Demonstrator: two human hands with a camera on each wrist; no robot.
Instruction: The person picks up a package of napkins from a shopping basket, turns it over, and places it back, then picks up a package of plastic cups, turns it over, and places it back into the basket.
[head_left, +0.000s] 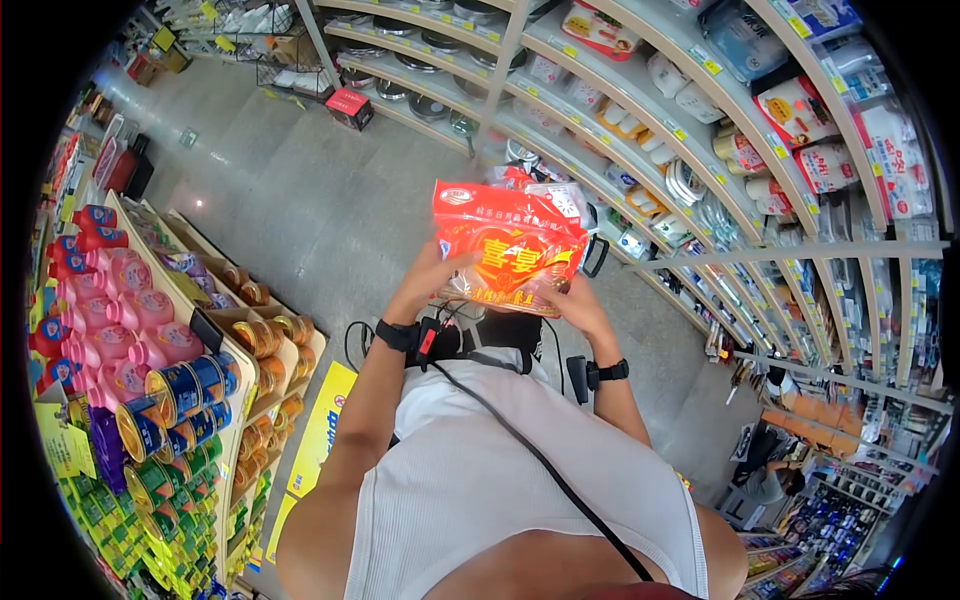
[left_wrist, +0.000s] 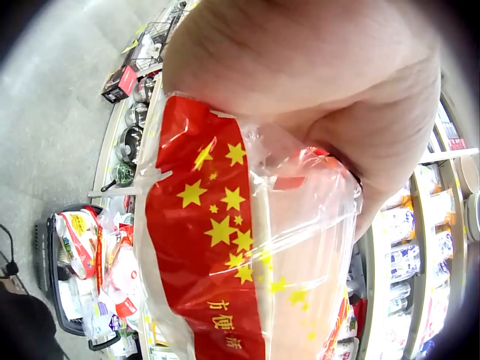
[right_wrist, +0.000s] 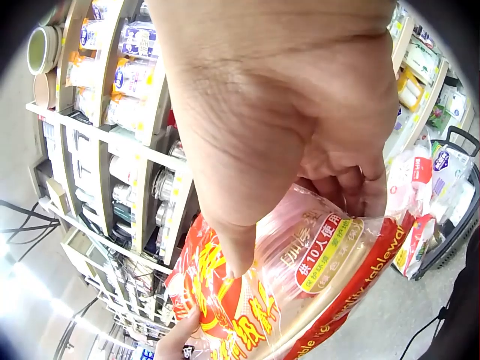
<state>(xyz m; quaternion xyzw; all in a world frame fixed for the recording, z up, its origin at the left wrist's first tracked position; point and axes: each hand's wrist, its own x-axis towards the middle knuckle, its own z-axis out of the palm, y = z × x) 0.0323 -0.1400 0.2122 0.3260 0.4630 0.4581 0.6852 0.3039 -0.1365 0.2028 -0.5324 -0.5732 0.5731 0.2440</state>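
Note:
A clear plastic pack of disposable tableware, printed red with yellow characters, is held in front of the body at waist height. My left hand grips its left side, thumb across the printed face. On the opposite side my right hand holds the lower right edge. In the right wrist view the right hand has its thumb on the front and its fingers curled behind the pack; the left thumb shows too. Yellow stars mark a red band on the pack in the left wrist view, beneath the left hand.
A dark shopping basket filled with packaged goods stands beyond the pack. Shelves of kitchenware run along the right. At left, a display holds pink bottles and stacked cans. A red box sits on the grey floor.

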